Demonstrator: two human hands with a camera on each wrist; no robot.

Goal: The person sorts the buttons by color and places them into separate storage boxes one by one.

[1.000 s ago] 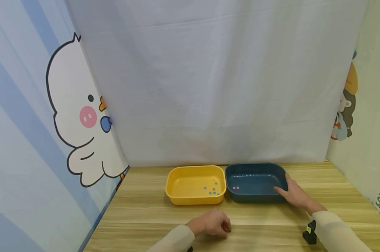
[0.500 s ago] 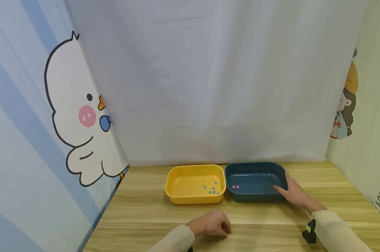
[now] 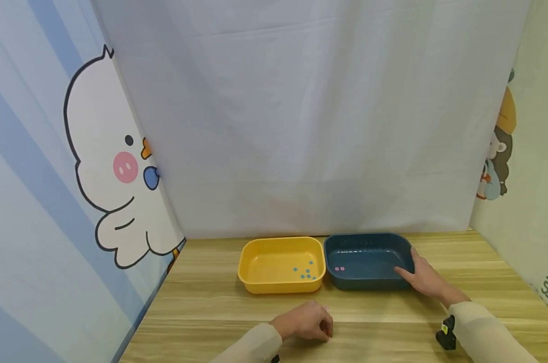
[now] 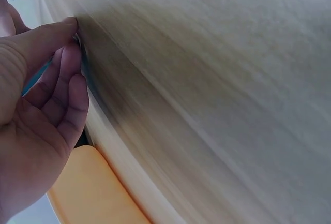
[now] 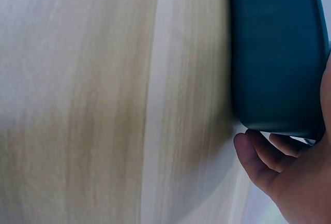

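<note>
Just in front of the yellow basin, my left hand (image 3: 303, 321) is low over the table, thumb and forefinger tips together. A speck of pink (image 3: 329, 339) shows at those tips; it looks like a small round button, mostly hidden by the fingers. In the left wrist view the thumb (image 4: 49, 40) meets the forefinger near the tabletop. My right hand (image 3: 426, 278) grips the right end of the dark blue basin (image 3: 369, 286), thumb over the rim and fingers outside. Two pink buttons (image 3: 339, 268) lie in that basin. Another pink button (image 3: 326, 307) lies beyond my left hand.
The yellow basin (image 3: 280, 288) stands left of the blue one, close beside it, with several small blue buttons (image 3: 308, 271) inside. Behind both hangs a grey-white curtain (image 3: 301, 126). Printed panels bound the wood-grain table (image 3: 201, 302) on both sides.
The pink button at my left fingertips shows less than a second ago, and the fingertips have drawn slightly closer. The right hand keeps its grip on the blue basin.
</note>
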